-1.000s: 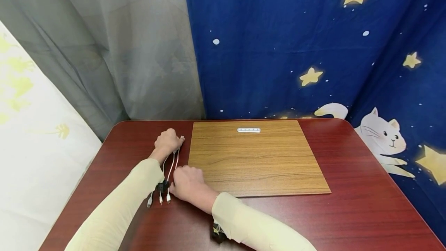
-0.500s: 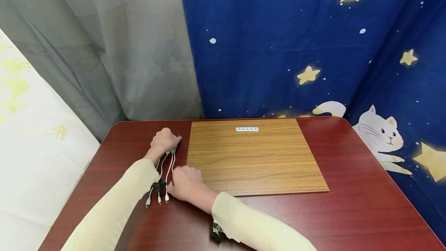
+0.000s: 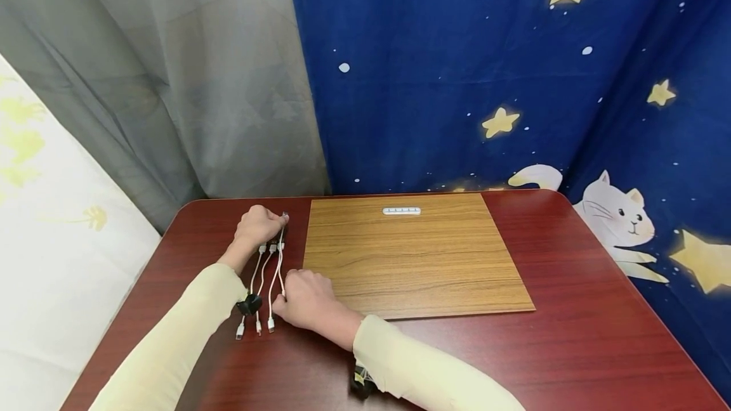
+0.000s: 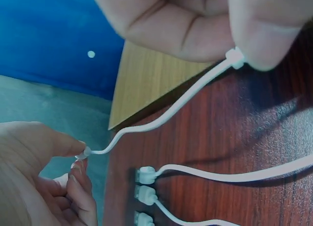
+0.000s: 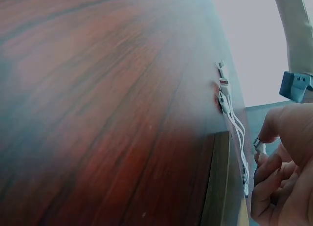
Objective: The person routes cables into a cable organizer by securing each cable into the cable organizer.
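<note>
My left hand (image 3: 258,226), at the far left of the table, pinches one end of a white charging cable (image 4: 181,101). My right hand (image 3: 308,297), by the board's near left corner, pinches that cable's other end, with a metal-tipped plug (image 5: 258,146) showing between thumb and finger in the right wrist view. The cable runs loosely between the hands in the left wrist view. Beside it lie three more white cables on the tabletop. Their far USB plugs (image 4: 145,175) sit in a row below my left hand; their smaller near plugs (image 3: 271,324) point towards me.
A wood-grain board (image 3: 422,265) lies on the dark red table (image 3: 577,309), right of the cables. Near its back edge is a small white slotted strip (image 3: 401,211). Curtains (image 3: 411,68) hang behind the table.
My left hand has shifted slightly left, uncovering the far plugs of the lying cables, and the held cable now shows between both hands. The right hand stays in place. The head view has drifted slightly.
</note>
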A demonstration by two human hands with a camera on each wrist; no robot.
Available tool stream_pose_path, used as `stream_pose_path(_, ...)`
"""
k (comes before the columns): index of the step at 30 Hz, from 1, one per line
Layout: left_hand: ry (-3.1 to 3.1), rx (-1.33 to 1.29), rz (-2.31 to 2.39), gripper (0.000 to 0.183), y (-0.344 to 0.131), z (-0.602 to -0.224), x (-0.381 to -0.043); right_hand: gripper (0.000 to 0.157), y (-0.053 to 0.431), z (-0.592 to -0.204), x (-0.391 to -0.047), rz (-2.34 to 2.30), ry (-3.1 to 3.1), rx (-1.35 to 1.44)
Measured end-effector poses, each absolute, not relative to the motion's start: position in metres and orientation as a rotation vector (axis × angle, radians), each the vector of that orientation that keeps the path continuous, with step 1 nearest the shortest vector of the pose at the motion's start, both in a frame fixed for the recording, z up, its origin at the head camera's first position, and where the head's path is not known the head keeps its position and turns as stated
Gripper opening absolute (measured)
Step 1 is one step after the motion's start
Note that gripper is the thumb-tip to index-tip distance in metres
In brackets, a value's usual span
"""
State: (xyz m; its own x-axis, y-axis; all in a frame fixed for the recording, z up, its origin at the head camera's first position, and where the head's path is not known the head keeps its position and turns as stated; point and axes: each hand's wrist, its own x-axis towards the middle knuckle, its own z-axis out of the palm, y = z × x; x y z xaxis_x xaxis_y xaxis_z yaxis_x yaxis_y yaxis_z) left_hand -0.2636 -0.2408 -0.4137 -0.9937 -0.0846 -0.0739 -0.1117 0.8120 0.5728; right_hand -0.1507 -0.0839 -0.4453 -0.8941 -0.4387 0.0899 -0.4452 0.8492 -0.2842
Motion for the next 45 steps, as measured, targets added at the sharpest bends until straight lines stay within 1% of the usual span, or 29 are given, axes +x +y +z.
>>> stream_pose_path(8,2.965,-0.132,1.050,0.039,-0.239,-0.402,-0.258,0.025,-0.070,-0.444,-0.153,0.588,-2.995,0.784)
stream_pose_path(23,2.975,-0.075,1.126,0.039,-0.227,-0.387,-0.258,0.023,-0.050,-0.440,-0.157,0.763,-3.007,0.767)
stream_pose_path(32,2.901,-0.065,1.231,0.038,-0.206,-0.379,-0.256,0.017,-0.030,-0.439,-0.156,0.965,-2.938,0.797)
stream_pose_path(45,2.802,-0.022,1.407,0.035,-0.177,-0.380,-0.258,0.012,-0.006,-0.444,-0.154,1.270,-2.905,0.808)
